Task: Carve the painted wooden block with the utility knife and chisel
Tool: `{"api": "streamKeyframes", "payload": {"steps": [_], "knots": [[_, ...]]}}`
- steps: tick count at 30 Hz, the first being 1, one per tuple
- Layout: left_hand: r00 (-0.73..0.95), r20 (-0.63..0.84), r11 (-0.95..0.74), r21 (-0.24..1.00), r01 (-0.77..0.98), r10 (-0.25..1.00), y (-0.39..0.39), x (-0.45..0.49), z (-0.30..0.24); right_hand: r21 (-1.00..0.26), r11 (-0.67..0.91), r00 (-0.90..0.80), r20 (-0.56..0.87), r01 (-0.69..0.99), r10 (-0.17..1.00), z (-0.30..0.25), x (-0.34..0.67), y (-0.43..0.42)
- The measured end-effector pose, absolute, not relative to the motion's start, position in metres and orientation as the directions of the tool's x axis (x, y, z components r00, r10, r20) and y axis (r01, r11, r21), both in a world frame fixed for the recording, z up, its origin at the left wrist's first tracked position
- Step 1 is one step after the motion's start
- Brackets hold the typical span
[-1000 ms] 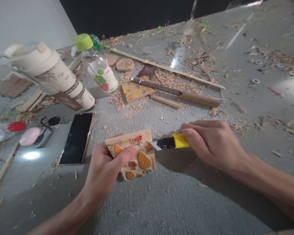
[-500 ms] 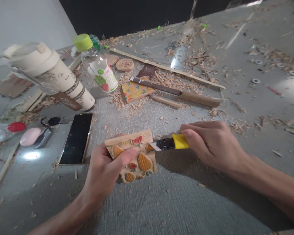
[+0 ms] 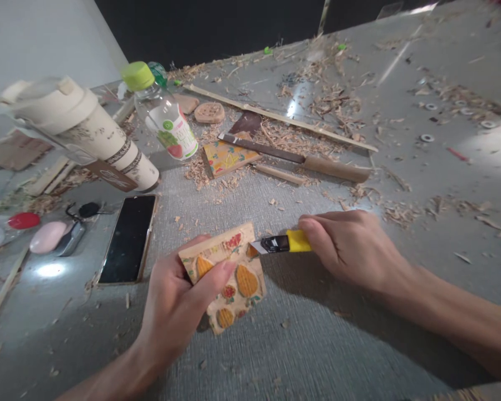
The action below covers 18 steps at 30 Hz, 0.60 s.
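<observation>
My left hand (image 3: 175, 306) grips a small wooden block (image 3: 229, 275) painted with pears and strawberries, thumb across its face, held on the grey mat (image 3: 275, 345). My right hand (image 3: 350, 248) holds a yellow and black utility knife (image 3: 281, 243). The blade tip touches the block's upper right edge. Both forearms reach in from the bottom of the head view.
A black phone (image 3: 128, 238) lies left of the block. Behind it stand a cream cup (image 3: 83, 133) and a green-capped bottle (image 3: 162, 114). Farther back lie a second painted block (image 3: 226, 156), a wooden-handled knife (image 3: 296, 159), a long wooden strip (image 3: 275, 116) and scattered shavings.
The block has tilted a little clockwise in my left hand. The knife and my right hand have shifted slightly left, staying at the block's edge.
</observation>
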<state>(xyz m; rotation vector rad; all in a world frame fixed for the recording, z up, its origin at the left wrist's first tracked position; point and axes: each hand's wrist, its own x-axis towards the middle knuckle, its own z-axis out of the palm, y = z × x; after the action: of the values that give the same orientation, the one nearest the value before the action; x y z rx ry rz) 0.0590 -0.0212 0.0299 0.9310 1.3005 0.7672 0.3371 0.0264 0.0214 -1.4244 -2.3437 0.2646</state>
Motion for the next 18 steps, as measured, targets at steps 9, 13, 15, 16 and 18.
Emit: {"api": "streamKeyframes", "payload": {"steps": [9,13,15,16,18], "knots": [[0.108,-0.517,0.526,0.845,-0.092,0.849,-0.015,0.073,0.040,-0.206,0.549,-0.449,0.384,0.810,0.807,0.027,0.340,0.028],[0.081,-0.546,0.551,0.830,-0.084,0.834,-0.013,0.072,0.039,-0.167,0.590,-0.463,0.469,0.790,0.752,0.029,0.344,0.030],[0.038,-0.554,0.555,0.828,-0.084,0.832,-0.013,0.070,0.037,-0.196,0.613,-0.469,0.483,0.765,0.740,0.028,0.347,0.031],[0.016,-0.553,0.553,0.829,-0.083,0.833,-0.013,0.069,0.037,-0.226,0.620,-0.466,0.484,0.751,0.741,0.026,0.348,0.031],[-0.016,-0.534,0.531,0.844,-0.080,0.846,-0.012,0.067,0.037,-0.280,0.621,-0.455,0.478,0.732,0.752,0.025,0.350,0.032]]}}
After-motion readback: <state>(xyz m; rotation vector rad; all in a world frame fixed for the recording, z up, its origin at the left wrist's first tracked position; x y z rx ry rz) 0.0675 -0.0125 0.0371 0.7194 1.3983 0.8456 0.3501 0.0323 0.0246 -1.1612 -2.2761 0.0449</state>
